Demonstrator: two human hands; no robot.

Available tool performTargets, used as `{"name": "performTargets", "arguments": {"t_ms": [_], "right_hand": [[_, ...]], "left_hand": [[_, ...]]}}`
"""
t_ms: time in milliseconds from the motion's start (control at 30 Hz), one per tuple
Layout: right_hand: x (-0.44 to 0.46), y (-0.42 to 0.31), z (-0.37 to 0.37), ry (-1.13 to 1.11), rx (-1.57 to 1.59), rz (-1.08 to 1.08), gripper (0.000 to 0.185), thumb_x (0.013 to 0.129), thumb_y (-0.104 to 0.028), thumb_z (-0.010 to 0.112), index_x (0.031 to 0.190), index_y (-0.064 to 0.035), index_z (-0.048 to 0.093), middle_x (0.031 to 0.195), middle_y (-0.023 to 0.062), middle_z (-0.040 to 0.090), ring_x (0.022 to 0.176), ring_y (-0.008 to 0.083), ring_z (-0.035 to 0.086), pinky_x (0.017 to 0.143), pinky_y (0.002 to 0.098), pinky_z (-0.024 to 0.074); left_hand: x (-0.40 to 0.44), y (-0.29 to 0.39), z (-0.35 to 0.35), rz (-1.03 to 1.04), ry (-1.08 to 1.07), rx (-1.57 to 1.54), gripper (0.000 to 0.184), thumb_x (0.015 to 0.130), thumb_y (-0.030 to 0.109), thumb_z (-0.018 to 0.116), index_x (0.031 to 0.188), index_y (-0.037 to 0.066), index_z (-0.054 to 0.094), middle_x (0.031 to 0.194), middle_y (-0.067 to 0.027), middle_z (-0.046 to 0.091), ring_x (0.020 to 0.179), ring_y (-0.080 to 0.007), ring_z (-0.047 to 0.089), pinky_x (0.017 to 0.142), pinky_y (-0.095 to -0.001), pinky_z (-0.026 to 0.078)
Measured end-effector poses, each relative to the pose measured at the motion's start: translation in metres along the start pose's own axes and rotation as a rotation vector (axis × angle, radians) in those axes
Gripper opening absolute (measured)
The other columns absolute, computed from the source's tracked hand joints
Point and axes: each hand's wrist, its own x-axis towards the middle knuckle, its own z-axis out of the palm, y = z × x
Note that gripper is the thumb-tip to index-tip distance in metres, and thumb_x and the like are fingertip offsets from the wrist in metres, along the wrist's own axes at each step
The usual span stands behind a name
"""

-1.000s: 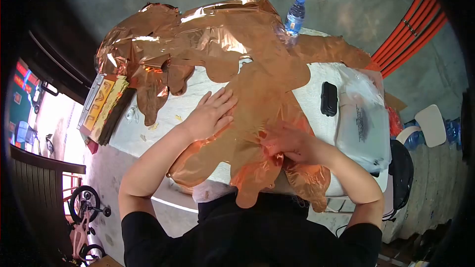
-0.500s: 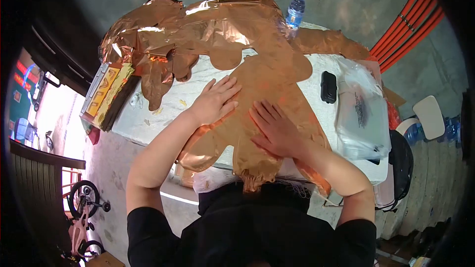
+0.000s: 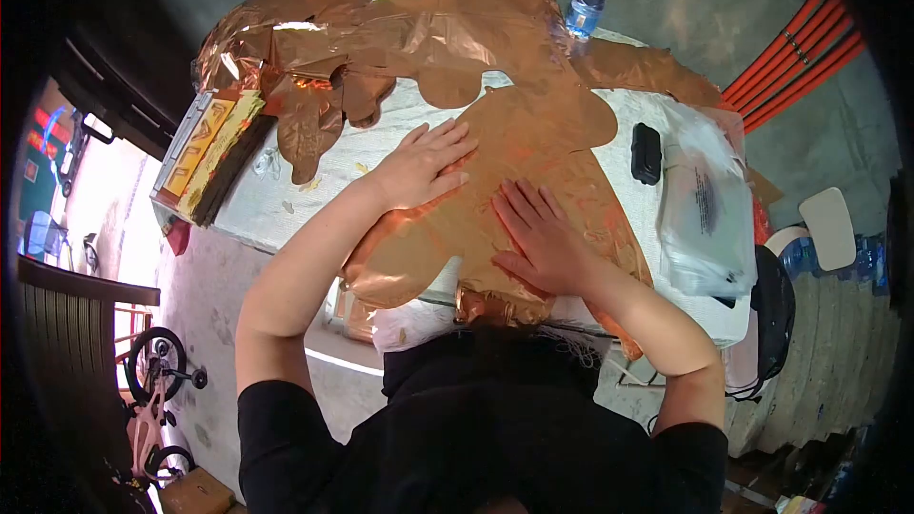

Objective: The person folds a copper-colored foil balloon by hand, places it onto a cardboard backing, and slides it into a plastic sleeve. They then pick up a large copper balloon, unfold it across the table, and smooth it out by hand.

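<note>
A large copper-coloured foil balloon (image 3: pixel 519 148), mostly flat, is spread over the white-covered table, with a rounded lobe near my body. My left hand (image 3: pixel 424 164) lies palm down along its left side, fingers stretched forward. Flat on the middle of the foil rests my right hand (image 3: pixel 541 240), fingers extended and slightly spread. Neither hand grips anything. More crumpled, shiny copper foil (image 3: pixel 447 24) lies along the far edge of the table. The foil's near end is bunched against my black shirt.
On the right are a black case (image 3: pixel 645 153) and a stack of clear plastic bags (image 3: pixel 703 214). A water bottle (image 3: pixel 585 8) stands at the far edge. Boxes (image 3: pixel 205 157) sit at the table's left. Beyond are red pipes (image 3: pixel 800 52), a black backpack (image 3: pixel 773 309) and a small bike (image 3: pixel 152 400).
My view has shifted a little, so the table contents appear moved. Both hands stay flat on the foil, and its near end is now drawn up closer against my body.
</note>
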Motion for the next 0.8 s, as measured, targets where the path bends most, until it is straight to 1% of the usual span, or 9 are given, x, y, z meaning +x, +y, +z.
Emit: {"name": "performTargets", "arguments": {"t_ms": [300, 367, 400, 467, 500, 567, 600, 667, 800], "right_hand": [[0.002, -0.004, 0.007, 0.049, -0.017, -0.011, 0.076, 0.092, -0.047, 0.051, 0.145, 0.0019, 0.029, 0.151, 0.024, 0.027, 0.14, 0.0421, 0.024, 0.113, 0.0538, 0.0192], [0.001, -0.005, 0.006, 0.062, -0.026, -0.014, 0.076, 0.091, -0.048, 0.051, 0.145, 0.0019, 0.029, 0.151, 0.0242, 0.027, 0.139, 0.0422, 0.024, 0.113, 0.0538, 0.0189], [0.001, -0.005, 0.006, 0.07, -0.033, -0.02, 0.076, 0.091, -0.048, 0.051, 0.145, 0.0018, 0.029, 0.151, 0.0244, 0.027, 0.139, 0.0423, 0.024, 0.113, 0.0538, 0.0187], [0.001, -0.006, 0.006, 0.06, -0.028, -0.011, 0.076, 0.091, -0.048, 0.051, 0.145, 0.0018, 0.029, 0.15, 0.0246, 0.027, 0.139, 0.0423, 0.024, 0.113, 0.0537, 0.0183], [0.002, -0.005, 0.006, 0.047, -0.022, -0.006, 0.077, 0.091, -0.048, 0.051, 0.145, 0.0017, 0.029, 0.15, 0.0249, 0.027, 0.139, 0.0424, 0.024, 0.114, 0.0537, 0.0178], [0.002, -0.006, 0.004, 0.048, -0.024, -0.01, 0.077, 0.091, -0.048, 0.051, 0.145, 0.0019, 0.029, 0.15, 0.0252, 0.028, 0.139, 0.0425, 0.025, 0.114, 0.0538, 0.0177], [0.002, -0.007, 0.003, 0.045, -0.019, -0.014, 0.077, 0.091, -0.048, 0.051, 0.144, 0.002, 0.029, 0.15, 0.0255, 0.028, 0.139, 0.0427, 0.025, 0.114, 0.0538, 0.0175], [0.002, -0.007, 0.003, 0.048, -0.018, -0.018, 0.077, 0.09, -0.048, 0.052, 0.144, 0.002, 0.029, 0.149, 0.0255, 0.028, 0.139, 0.0427, 0.025, 0.114, 0.0538, 0.0175], [0.001, -0.008, 0.003, 0.062, -0.006, -0.021, 0.077, 0.09, -0.047, 0.054, 0.144, 0.0019, 0.029, 0.149, 0.0259, 0.029, 0.138, 0.0429, 0.025, 0.113, 0.0538, 0.0179]], "left_hand": [[0.0, 0.0, -0.002, 0.014, 0.008, -0.027, 0.058, 0.096, 0.038, 0.049, 0.145, 0.011, 0.037, 0.153, -0.0162, 0.029, 0.144, -0.0325, 0.021, 0.117, -0.048, 0.015], [0.002, 0.002, -0.008, 0.014, -0.006, -0.033, 0.056, 0.094, 0.033, 0.053, 0.144, 0.009, 0.04, 0.151, -0.018, 0.032, 0.143, -0.0333, 0.024, 0.116, -0.0474, 0.019], [0.005, 0.004, -0.011, 0.019, -0.006, -0.029, 0.056, 0.094, 0.033, 0.053, 0.144, 0.009, 0.04, 0.151, -0.018, 0.032, 0.143, -0.0333, 0.024, 0.116, -0.0474, 0.019], [0.012, 0.012, -0.017, -0.051, 0.006, -0.07, 0.054, 0.092, 0.028, 0.056, 0.141, 0.007, 0.043, 0.148, -0.0202, 0.036, 0.141, -0.0348, 0.027, 0.114, -0.0467, 0.024], [0.018, 0.01, -0.012, -0.049, 0.01, -0.068, 0.054, 0.092, 0.028, 0.056, 0.141, 0.007, 0.043, 0.148, -0.0202, 0.036, 0.141, -0.0348, 0.027, 0.114, -0.0467, 0.024], [0.032, 0.01, -0.003, 0.073, 0.13, -0.151, 0.05, 0.092, 0.03, 0.056, 0.136, 0.007, 0.048, 0.144, -0.0163, 0.042, 0.138, -0.033, 0.032, 0.111, -0.0451, 0.028], [0.038, 0.01, 0.001, 0.077, 0.131, -0.15, 0.05, 0.092, 0.03, 0.056, 0.136, 0.007, 0.048, 0.144, -0.0163, 0.042, 0.138, -0.033, 0.032, 0.111, -0.0451, 0.028], [0.046, 0.018, 0.002, 0.047, 0.058, -0.134, 0.046, 0.092, 0.029, 0.056, 0.13, 0.005, 0.052, 0.14, -0.0155, 0.046, 0.135, -0.0336, 0.037, 0.111, -0.0436, 0.029], [0.047, 0.015, 0.014, 0.082, 0.108, -0.09, 0.048, 0.091, 0.025, 0.058, 0.133, 0.002, 0.05, 0.14, -0.0188, 0.045, 0.137, -0.0351, 0.034, 0.112, -0.0443, 0.028]]}}
